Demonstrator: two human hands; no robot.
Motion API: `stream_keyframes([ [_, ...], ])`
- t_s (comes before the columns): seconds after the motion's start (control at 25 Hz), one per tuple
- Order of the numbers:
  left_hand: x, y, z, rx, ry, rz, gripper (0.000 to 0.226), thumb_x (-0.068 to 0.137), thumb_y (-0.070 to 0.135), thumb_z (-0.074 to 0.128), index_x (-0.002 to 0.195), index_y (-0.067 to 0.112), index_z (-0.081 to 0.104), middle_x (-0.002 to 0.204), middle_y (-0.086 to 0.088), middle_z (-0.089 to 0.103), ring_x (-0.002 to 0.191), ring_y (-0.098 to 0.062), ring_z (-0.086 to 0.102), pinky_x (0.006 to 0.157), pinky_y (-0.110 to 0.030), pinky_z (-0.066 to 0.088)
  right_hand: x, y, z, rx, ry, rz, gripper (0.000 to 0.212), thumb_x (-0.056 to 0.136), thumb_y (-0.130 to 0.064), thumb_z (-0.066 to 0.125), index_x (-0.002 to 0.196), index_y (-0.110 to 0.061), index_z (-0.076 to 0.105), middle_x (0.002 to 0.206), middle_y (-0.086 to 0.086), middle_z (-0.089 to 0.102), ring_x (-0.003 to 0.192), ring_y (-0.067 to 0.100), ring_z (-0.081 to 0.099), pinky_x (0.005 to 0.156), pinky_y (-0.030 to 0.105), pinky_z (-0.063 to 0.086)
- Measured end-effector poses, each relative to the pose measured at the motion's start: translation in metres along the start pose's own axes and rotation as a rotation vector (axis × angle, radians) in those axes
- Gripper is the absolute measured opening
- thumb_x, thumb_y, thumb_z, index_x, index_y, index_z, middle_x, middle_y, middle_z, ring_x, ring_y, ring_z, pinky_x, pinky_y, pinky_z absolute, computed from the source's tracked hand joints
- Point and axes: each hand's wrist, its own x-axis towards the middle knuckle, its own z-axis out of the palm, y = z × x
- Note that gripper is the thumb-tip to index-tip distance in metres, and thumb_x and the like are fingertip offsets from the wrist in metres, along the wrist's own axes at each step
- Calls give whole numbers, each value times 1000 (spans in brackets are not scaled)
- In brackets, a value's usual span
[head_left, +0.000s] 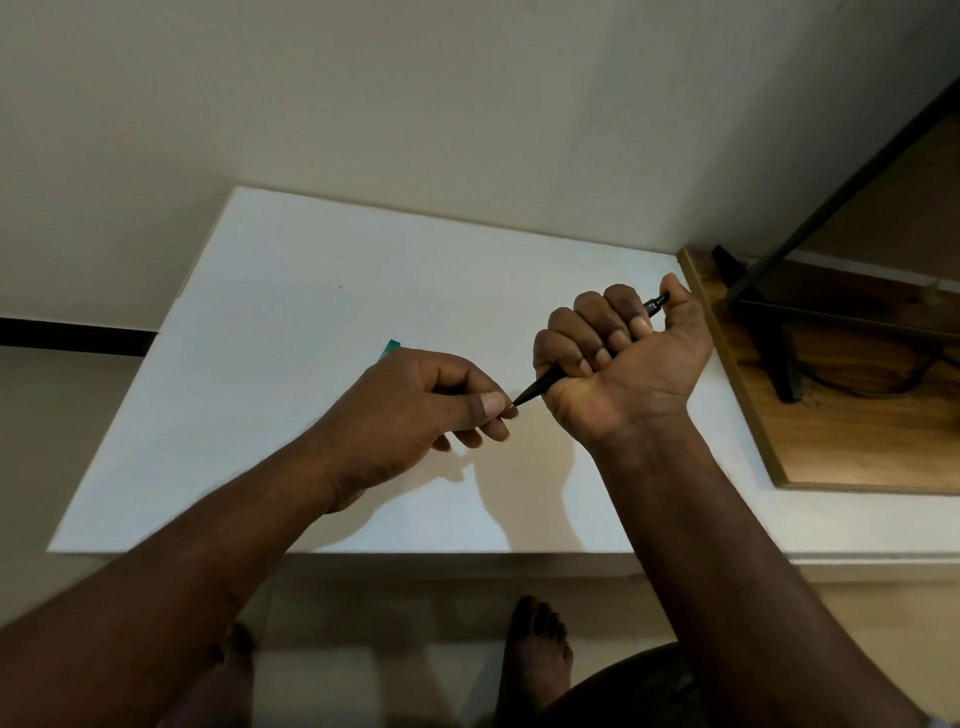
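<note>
- Two bare feet, one right of centre and one further left, are standing on the pale floor below the desk's front edge.
- Both bare forearms are reaching up from the bottom corners and converging over the near half of the desk.
- The left hand is hovering above the desk with its knuckles turned left. Its thumb and forefinger are pressing together right at the pen's point, and its other fingers are curling loosely beneath.
- The right hand is closing in a full fist around the slim black pen, palm side facing the camera, with the thumb lying against the pen's upper end.
- The slim black pen is slanting from upper right down to lower left, off the desk surface, with its tapered tip meeting the left fingertips.
- A small teal flat object is peeking out just behind the left hand, mostly hidden, so I cannot tell what it is.
- The white rectangular desk is catching the shadows of both hands.
- To the right, a brown wooden board is carrying a black metal stand and a dark cable.
- A plain cream wall is rising behind the desk.
</note>
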Motion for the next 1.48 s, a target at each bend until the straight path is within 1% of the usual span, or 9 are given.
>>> stream_keyframes([
  [0.12,0,0,0,16,-28,0,15,97,22,65,94,26,79,87,7,81,84,-10,74,71,-27,51,0,-1,1,-8,-8,-13,47,96,-44,43,57,-21,30,53,-7,20,41,11,16,43,21,14],
  [0.28,-1,0,-1,18,-50,6,13,94,17,68,96,24,79,88,7,81,83,-10,75,70,-26,50,0,-3,1,17,-5,-14,51,97,-51,45,58,-21,29,53,-7,19,41,11,16,44,22,13],
  [0.36,-2,0,-1,11,-56,9,12,93,16,70,96,23,79,88,6,81,83,-11,75,70,-26,50,0,-3,1,4,4,-18,49,97,-47,44,58,-21,29,54,-7,19,41,11,15,43,21,14],
  [0.72,-3,1,-1,4,-53,25,11,88,16,76,94,23,80,86,3,81,82,-13,74,71,-28,51,-1,-1,2,-23,24,-20,46,95,-43,44,57,-21,29,54,-7,19,42,11,14,44,22,13],
  [0.88,-3,0,-1,5,-49,23,10,87,16,77,93,23,80,86,3,81,82,-14,74,71,-27,51,-1,2,1,-35,34,-8,50,96,-50,46,58,-21,29,55,-7,19,44,11,13,47,23,11],
  [1.04,-3,1,-1,7,-47,24,10,86,16,78,92,24,80,84,2,81,80,-13,73,71,-27,51,-1,0,3,-46,40,-22,46,95,-43,44,57,-21,29,55,-6,18,44,12,12,45,23,13],
  [1.2,-3,1,-1,13,-44,25,10,85,17,79,92,25,80,82,3,80,81,-13,73,71,-27,51,-1,0,3,-29,48,-18,50,96,-49,46,57,-21,30,55,-7,19,43,11,13,44,22,13],
  [1.32,-3,0,-1,14,-42,27,10,84,18,79,91,25,81,82,3,80,82,-15,73,71,-28,52,-1,-1,2,-40,44,-34,46,95,-43,44,57,-21,30,55,-6,20,43,12,14,44,22,14],
  [1.48,-3,1,-1,9,-40,24,10,85,17,79,91,24,81,80,4,80,77,-8,72,70,-27,51,0,0,1,-25,26,-24,51,96,-50,45,58,-21,30,55,-6,19,42,11,14,45,22,13],
])
